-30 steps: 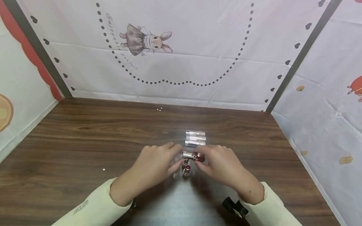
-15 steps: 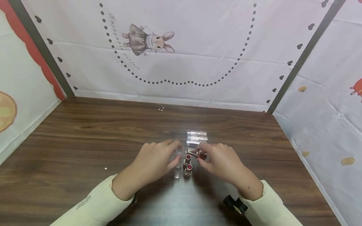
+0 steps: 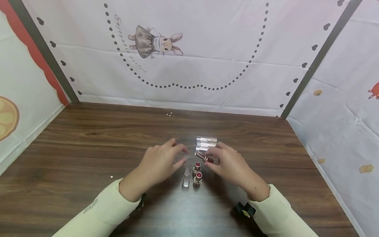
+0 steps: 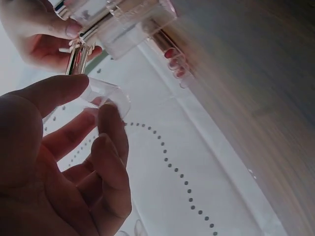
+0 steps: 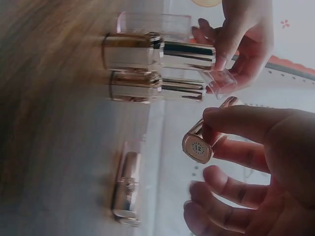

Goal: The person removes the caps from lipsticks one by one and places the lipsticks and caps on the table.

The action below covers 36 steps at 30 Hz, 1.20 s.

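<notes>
My left hand (image 3: 157, 161) pinches a clear cap (image 4: 109, 93) between thumb and fingers. My right hand (image 3: 229, 161) pinches an uncapped lipstick (image 3: 201, 156) with a shiny metallic tube, held tilted above the table. Its base (image 5: 198, 148) carries a round label in the right wrist view. The cap and this lipstick are apart. Below and between the hands, two uncapped lipsticks stand upright, a farther one (image 3: 197, 167) and a nearer one (image 3: 198, 178), red tips up. At least one clear cap (image 3: 186, 179) stands to their left.
Three silvery capped lipsticks (image 3: 206, 140) lie side by side beyond my right hand. Small white bits (image 3: 169, 114) dot the far part of the brown wood table (image 3: 118, 131), with another bit (image 3: 111, 177) at left. Patterned white cloth (image 3: 207, 39) walls the back and sides.
The lipstick and clear cap came apart: my left hand drew away leftward with the cap, my right hand tilted the lipstick. The standing lipsticks and cap show more fully.
</notes>
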{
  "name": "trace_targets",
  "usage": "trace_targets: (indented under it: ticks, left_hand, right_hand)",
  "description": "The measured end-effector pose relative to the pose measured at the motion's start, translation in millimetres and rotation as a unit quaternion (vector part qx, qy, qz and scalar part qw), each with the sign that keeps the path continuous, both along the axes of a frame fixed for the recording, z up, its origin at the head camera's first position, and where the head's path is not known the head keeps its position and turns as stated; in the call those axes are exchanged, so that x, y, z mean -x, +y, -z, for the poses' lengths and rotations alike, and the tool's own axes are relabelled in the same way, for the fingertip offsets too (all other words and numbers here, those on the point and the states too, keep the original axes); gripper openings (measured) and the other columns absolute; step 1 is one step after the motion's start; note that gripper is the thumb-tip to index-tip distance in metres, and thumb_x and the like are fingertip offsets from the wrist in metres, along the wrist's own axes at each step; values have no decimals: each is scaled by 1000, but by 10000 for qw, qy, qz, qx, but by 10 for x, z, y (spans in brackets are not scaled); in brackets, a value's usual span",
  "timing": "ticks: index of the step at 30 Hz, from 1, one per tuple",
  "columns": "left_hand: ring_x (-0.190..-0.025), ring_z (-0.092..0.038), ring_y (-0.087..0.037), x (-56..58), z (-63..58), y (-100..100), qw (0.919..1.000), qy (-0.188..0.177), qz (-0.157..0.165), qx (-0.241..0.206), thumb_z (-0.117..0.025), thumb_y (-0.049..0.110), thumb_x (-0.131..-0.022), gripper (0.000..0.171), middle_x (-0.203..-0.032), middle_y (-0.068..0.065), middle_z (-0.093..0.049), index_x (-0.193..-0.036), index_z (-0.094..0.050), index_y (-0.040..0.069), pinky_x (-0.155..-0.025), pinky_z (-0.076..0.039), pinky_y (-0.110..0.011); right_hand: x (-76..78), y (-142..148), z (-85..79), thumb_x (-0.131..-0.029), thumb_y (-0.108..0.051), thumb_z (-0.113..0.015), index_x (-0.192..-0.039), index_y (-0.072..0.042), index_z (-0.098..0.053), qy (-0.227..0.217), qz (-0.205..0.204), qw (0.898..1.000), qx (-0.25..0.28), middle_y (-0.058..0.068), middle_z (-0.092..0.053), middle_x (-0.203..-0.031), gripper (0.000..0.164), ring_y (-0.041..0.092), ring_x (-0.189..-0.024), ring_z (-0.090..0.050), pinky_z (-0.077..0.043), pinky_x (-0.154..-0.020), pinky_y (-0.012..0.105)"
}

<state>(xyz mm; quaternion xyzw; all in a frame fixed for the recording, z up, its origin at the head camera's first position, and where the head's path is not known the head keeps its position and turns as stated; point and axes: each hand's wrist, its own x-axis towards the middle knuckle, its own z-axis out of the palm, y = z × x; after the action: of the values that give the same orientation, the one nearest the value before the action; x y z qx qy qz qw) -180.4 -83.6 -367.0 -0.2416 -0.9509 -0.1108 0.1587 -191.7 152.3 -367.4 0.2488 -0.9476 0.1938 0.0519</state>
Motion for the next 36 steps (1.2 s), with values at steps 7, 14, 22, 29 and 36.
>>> trace_targets:
  ticks: [7,14,22,29,36]
  left_hand:
    - [-71,-68,-20,93,46,-6,9966,-806,-168,-63,-76,37,-88,25,-107,-6,-70,-109,-72,24,-56,-50,-39]
    - [-77,-65,-13,216,112,-14,9896,-1428,-161,-90,-77,38,-87,27,-93,6,-71,-110,-73,24,-59,-48,-34]
    - [-87,-70,-14,327,134,-11,9838,-1790,-40,-100,-78,31,-86,23,-94,10,-74,-106,-73,23,-71,-53,-40]
    - [-86,-68,-10,380,155,-3,9766,-2144,-74,-155,-80,29,-85,17,-92,12,-74,-99,-72,24,-73,-52,-38]
    - [-86,-68,-9,425,185,14,9735,-2277,-45,-193,-81,28,-84,15,-90,14,-73,-95,-71,26,-73,-51,-38]
  right_hand:
    - [113,26,114,-87,-23,-79,-107,-18,-74,-670,-186,9970,333,-10,-60,-69,21,4,-58,-50,-42,-56,24]
    - [228,21,266,-87,-18,-78,-108,-11,-72,-1055,-364,9929,420,-7,-68,-73,23,2,-62,-57,-47,-61,23]
    - [325,-38,302,-85,-12,-78,-97,-10,-70,-1282,-578,9887,521,-2,-72,-76,14,4,-68,-63,-51,-63,23]
    - [413,-83,313,-85,-11,-78,-97,-10,-70,-1698,-751,9809,581,-2,-73,-78,15,4,-70,-64,-52,-64,24]
    - [465,-85,320,-85,-9,-76,-105,-7,-70,-1890,-832,9769,557,-3,-73,-79,21,3,-70,-64,-51,-67,23]
